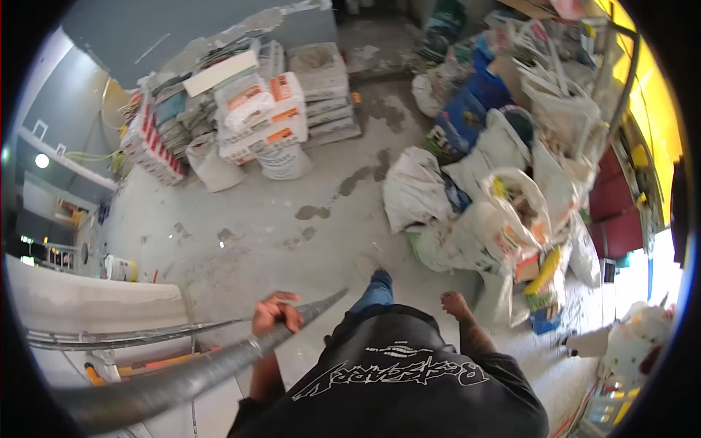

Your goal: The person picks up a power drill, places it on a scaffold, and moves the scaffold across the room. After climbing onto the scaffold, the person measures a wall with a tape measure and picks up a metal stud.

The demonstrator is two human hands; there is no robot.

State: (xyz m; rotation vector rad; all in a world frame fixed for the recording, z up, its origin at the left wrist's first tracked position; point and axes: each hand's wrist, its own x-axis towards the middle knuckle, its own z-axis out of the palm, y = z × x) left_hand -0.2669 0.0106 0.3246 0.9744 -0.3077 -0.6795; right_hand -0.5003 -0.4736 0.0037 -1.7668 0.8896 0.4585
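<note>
My left hand is raised at my left side, its fingers curled over the upper edge of a long dark grey pipe. The pipe slants from close beside the camera at lower left to its far end ahead of my body. My left forearm passes under it. Hanging at my right side, my right hand has loosely curled fingers with nothing visible in them. It is nearest to the piled bags on the right. One foot is forward on the grey floor.
Filled white rubble sacks and a blue bag heap on the right. Cement bags and stacked sacks stand by the far wall. A white panel and long metal rods lie left. Dark wet patches mark the floor.
</note>
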